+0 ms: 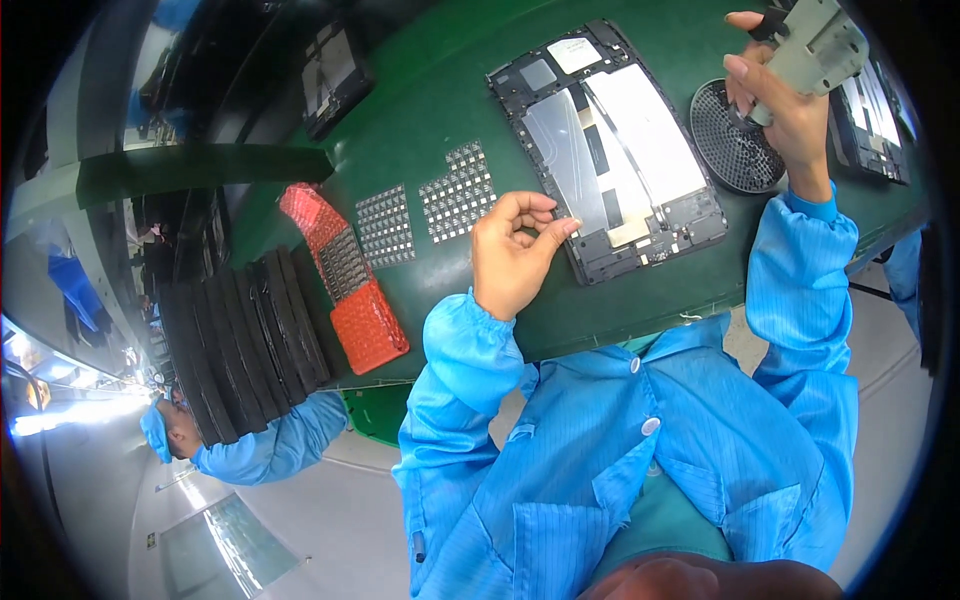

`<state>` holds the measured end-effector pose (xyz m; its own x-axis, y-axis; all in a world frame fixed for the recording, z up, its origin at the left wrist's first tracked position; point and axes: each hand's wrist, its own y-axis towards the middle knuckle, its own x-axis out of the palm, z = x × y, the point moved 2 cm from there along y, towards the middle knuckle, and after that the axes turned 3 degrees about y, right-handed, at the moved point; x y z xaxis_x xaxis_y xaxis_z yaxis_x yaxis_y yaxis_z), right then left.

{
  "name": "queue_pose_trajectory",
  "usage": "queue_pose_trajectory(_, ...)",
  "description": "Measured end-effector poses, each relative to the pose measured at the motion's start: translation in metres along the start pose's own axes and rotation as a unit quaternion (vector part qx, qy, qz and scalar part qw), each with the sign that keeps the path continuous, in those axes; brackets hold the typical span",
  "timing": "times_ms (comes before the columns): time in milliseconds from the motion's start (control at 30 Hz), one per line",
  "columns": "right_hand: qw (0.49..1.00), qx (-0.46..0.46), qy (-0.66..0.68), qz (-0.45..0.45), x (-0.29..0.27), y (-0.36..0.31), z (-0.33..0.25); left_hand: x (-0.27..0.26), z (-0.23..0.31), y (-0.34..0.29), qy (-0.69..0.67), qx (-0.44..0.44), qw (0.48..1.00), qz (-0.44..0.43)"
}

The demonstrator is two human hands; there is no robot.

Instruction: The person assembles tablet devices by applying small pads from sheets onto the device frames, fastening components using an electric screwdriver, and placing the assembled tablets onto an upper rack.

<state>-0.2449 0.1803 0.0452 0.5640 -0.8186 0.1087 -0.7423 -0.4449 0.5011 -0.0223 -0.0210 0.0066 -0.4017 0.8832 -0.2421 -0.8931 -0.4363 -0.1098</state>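
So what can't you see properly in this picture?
All in the head view:
Grey tool: top cut off by the upper edge.
Left hand: too small to tell whether it pinches anything.
Round black dish: partly hidden by the right hand.
Co-worker: partly covered by the black stack.

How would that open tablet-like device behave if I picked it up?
The open device is probably fairly stiff, with its flat, framed body. It looks fragile, since inner parts lie exposed. Broad and flat, it seems unlikely to roll.
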Motion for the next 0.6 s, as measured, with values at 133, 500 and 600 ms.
queue_pose_trajectory(133,1.000,-0.002,-0.008,0.004,0.002,-0.001,-0.002,0.002,0.011,-0.017,0.254,0.182,0.948,0.051)
queue_pose_trajectory(500,0.991,0.027,0.129,-0.031,0.094,-0.010,-0.038,0.008,0.013,-0.006,0.357,0.376,0.855,0.012)
queue_pose_trajectory(600,0.982,0.076,0.166,-0.054,0.131,-0.012,-0.030,0.011,0.016,-0.004,0.409,0.400,0.820,0.005)
